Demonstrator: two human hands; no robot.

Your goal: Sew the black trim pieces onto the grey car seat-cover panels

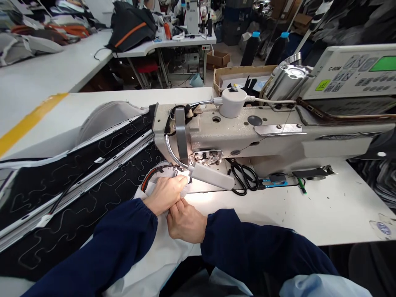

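A white and grey fabric piece with an orange-edged dark strip lies below the needle area of a sewing machine and hangs over the table's front edge. On top of it, close to the needle, my left hand is closed, its fingers pressing on the fabric. Just to the right and nearer to me, my right hand is closed on the fabric, its fingers curled and touching my left hand. A lit lamp head sits right above the seam area. Both fingertips' grip is partly hidden by folds.
Black quilted fabric with wires spreads across the left side. Black scissors and a blue tool lie under the machine arm. A control panel stands at the right, with an open carton behind the machine.
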